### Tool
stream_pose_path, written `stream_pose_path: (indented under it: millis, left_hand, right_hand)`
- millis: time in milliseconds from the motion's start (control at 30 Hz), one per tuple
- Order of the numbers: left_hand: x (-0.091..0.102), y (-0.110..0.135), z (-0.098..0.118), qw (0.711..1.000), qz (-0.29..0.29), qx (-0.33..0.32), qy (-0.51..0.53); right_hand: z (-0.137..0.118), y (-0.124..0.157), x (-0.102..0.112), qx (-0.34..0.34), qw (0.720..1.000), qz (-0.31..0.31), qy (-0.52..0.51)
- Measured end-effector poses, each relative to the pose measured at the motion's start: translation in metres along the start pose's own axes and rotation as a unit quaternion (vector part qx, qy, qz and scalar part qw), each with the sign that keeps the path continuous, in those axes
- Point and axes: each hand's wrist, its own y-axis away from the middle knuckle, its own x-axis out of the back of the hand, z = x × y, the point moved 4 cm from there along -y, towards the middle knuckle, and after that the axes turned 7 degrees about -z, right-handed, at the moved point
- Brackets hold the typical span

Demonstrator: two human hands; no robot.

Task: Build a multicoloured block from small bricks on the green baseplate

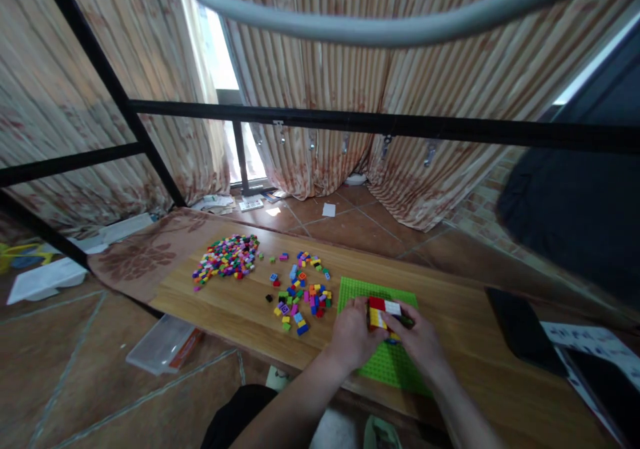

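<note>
A small block of joined toy bricks (384,305), red, white and yellow on top, sits over the green baseplate (377,287). My left hand (356,335) is closed on its left side, with the thumb along the near edge. From the right, my right hand (419,337) grips the same block, its thumb and fingers pressed against it. The fingers and the block hide its lower part, so I cannot tell whether it is fixed to the baseplate. Left of the baseplate lies a loose scatter of coloured bricks (295,295).
A larger heap of mixed bricks (227,257) lies on the wooden table (210,309) further left. A black flat object (523,329) and a printed sheet (595,345) are at the right end. A clear plastic box (160,343) stands on the floor. A black metal rail (330,117) crosses beyond the table.
</note>
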Motion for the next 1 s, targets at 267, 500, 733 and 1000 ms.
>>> stream_pose_path:
  millis: [267, 500, 733, 1000]
  left_hand:
    - [0.004, 0.003, 0.002, 1.000, -0.018, -0.014, 0.002]
    - [0.025, -0.008, -0.007, 1.000, 0.014, -0.012, 0.018]
    - [0.103, -0.041, -0.045, 0.958, 0.221, 0.001, -0.184]
    - [0.094, -0.057, -0.069, 0.944, 0.193, 0.041, -0.263]
  right_hand:
    - [0.000, 0.003, 0.003, -0.025, 0.997, -0.011, 0.069]
    - [-0.001, 0.001, 0.012, -0.061, 0.995, 0.015, 0.073]
    - [-0.007, 0.005, 0.024, -0.059, 0.990, 0.052, 0.116]
    - [-0.013, 0.009, 0.028, -0.063, 0.989, 0.061, 0.115]
